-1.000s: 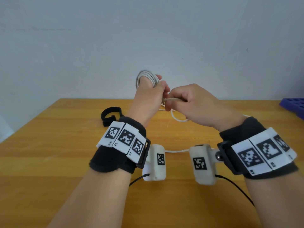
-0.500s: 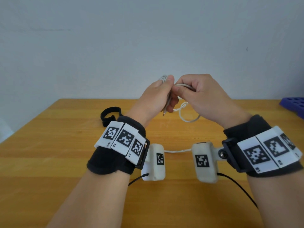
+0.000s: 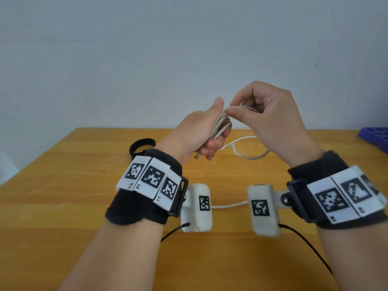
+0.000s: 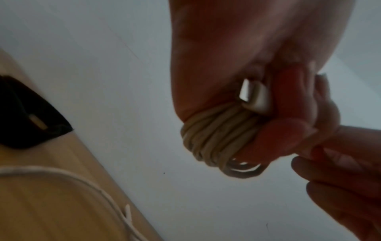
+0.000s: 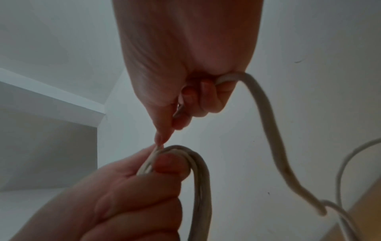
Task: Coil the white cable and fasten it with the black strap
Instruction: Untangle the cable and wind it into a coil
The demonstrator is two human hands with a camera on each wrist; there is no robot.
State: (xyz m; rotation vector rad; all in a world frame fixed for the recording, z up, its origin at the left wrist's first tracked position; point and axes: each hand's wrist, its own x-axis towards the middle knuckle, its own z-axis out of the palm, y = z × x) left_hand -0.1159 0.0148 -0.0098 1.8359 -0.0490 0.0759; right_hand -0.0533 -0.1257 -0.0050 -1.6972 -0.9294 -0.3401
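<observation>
My left hand is raised above the table and grips a bundle of several loops of the white cable, with a plug end poking out by the palm. Beside it, my right hand pinches a strand of the same cable at the top of the bundle. The loose tail hangs down to the table and runs back between my wrists. The black strap lies curled on the table, left of my left hand and untouched.
A wooden table stands against a plain white wall. The corner of a blue tray shows at the far right edge. Thin black leads trail from the wrist cameras over the near table.
My right hand has risen and carried the strand up over the bundle. My left hand has turned so the loops lie across its palm side, and the tail on the table has shortened.
</observation>
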